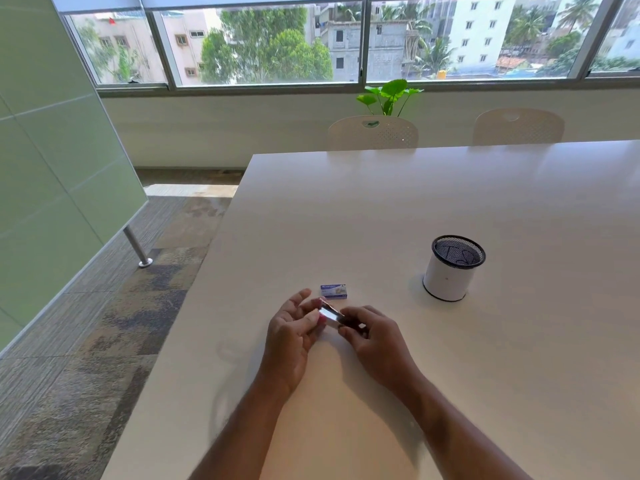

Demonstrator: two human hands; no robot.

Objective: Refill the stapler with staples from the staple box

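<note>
A small stapler (329,315) with a shiny metal top and a pink edge is held between both hands just above the white table (450,188). My right hand (375,336) grips its right end with curled fingers. My left hand (292,336) touches its left end with thumb and fingertips, the other fingers spread. A small blue staple box (334,291) lies closed on the table just beyond the hands, untouched.
A white cup with a black mesh rim (452,268) stands to the right of the hands. Two white chairs (373,132) and a green plant (389,95) are at the table's far side. The table's left edge drops to carpet.
</note>
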